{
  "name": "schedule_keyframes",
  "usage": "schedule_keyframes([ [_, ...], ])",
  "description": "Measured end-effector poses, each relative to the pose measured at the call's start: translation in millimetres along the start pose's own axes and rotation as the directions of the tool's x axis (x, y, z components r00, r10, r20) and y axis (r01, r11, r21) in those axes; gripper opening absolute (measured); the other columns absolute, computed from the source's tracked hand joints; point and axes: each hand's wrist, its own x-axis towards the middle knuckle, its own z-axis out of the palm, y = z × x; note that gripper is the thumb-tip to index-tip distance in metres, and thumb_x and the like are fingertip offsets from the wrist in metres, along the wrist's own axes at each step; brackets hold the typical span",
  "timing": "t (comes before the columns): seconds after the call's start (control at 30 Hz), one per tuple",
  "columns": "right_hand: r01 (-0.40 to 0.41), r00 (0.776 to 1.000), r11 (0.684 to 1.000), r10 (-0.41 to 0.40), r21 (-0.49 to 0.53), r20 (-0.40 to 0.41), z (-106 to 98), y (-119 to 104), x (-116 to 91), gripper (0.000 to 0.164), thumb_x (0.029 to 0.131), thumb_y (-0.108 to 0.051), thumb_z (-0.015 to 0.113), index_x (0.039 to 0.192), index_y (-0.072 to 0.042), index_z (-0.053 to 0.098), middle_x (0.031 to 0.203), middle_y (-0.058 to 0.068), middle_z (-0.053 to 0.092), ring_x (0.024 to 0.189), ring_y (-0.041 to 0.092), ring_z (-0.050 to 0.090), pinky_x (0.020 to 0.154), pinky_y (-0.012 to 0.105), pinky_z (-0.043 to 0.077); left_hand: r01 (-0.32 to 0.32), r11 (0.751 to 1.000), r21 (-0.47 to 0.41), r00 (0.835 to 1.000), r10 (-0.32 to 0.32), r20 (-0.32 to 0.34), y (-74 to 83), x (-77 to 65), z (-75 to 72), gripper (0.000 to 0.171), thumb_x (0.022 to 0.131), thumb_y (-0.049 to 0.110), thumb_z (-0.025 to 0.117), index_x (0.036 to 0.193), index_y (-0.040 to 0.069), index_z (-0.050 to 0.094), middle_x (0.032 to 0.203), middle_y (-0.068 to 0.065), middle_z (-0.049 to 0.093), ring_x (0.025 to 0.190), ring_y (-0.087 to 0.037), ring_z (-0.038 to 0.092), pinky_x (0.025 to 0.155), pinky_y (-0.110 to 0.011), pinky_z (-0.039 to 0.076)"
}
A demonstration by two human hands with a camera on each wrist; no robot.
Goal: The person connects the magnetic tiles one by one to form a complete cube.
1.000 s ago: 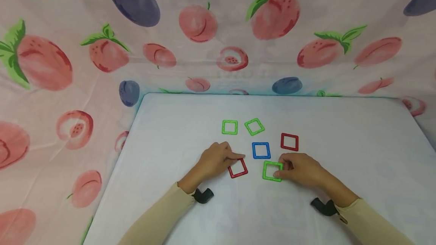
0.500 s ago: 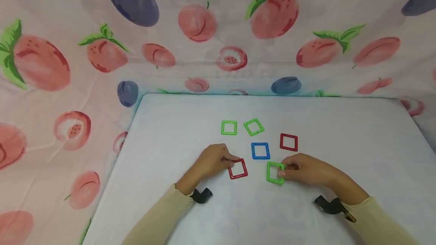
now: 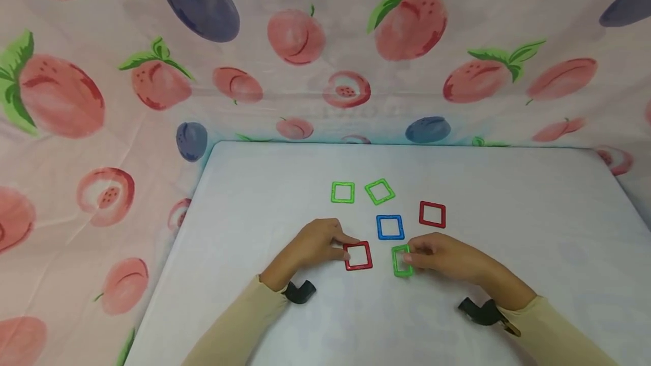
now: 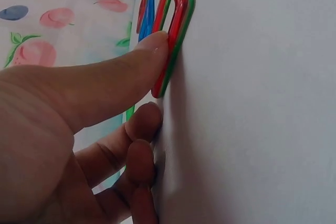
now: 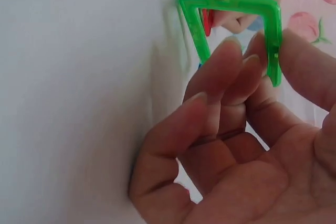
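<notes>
My left hand (image 3: 315, 244) pinches the left side of a red square magnetic-tile frame (image 3: 369, 254) low over the white table. In the left wrist view, the thumb (image 4: 149, 56) presses on the red frame's face, and a green layer (image 4: 190, 11) shows directly behind it. A tilted green square frame (image 3: 394, 261) is held by its right side between thumb and fingers of my right hand (image 3: 447, 256). The right wrist view shows this green frame raised off the table, its held side partly covered by fingers. A small gap separates the two held frames.
Beyond the hands lie a blue frame (image 3: 391, 237), a second red frame (image 3: 432, 225) and two green frames, one straight (image 3: 343, 201), one turned (image 3: 383, 200). Fruit-print cloth (image 3: 295, 95) hangs behind and left of the table (image 3: 274, 185). Black curved pieces (image 3: 299, 292) sit at both wrists.
The right hand's green frame shifted right, then back left, turning more edge-on. My left index finger drew back, and the thumb now shows on the red frame, which is straighter and slightly farther right.
</notes>
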Motion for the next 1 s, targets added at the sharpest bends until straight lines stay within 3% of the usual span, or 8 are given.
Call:
schedule_keyframes([
  [0.3, -0.032, 0.999, 0.999, 0.032, -0.025, -0.019, 3, -8, 14, 0.031, 0.099, -0.038, 0.066, 0.086, -0.010, 0.065, 0.079, 0.007, 0.058, 0.077, 0.016, 0.050, 0.060, 0.026, 0.035, -0.021, 0.996, 0.089, 1.000, 0.021, -0.001, 2.6, 2.3, 4.2, 0.037, 0.088, 0.029, 0.082, 0.124, 0.033, 0.074, 0.090, 0.007, 0.059, 0.080, -0.006, 0.049, 0.065, -0.020, 0.040],
  [0.67, -0.034, 0.999, 0.999, 0.034, 0.004, -0.007, 7, -17, 22, 0.030, 0.100, -0.034, 0.066, 0.086, -0.008, 0.066, 0.081, 0.007, 0.058, 0.079, 0.018, 0.049, 0.060, 0.027, 0.033, -0.002, 0.997, 0.082, 1.000, 0.000, 0.023, 4.3, -0.6, -1.5, 0.047, 0.082, 0.028, 0.087, 0.126, 0.032, 0.073, 0.093, 0.005, 0.060, 0.079, -0.005, 0.049, 0.062, -0.021, 0.038],
  [1.0, -0.031, 0.999, 0.998, 0.030, -0.054, -0.019, 12, -23, 23, 0.032, 0.100, -0.034, 0.065, 0.082, -0.007, 0.066, 0.079, 0.004, 0.057, 0.078, 0.018, 0.049, 0.059, 0.026, 0.032, 0.012, 0.997, 0.073, 1.000, -0.013, 0.018, 6.7, 0.0, 0.6, 0.048, 0.081, 0.031, 0.089, 0.126, 0.032, 0.073, 0.093, 0.006, 0.058, 0.077, -0.005, 0.048, 0.062, -0.020, 0.036],
])
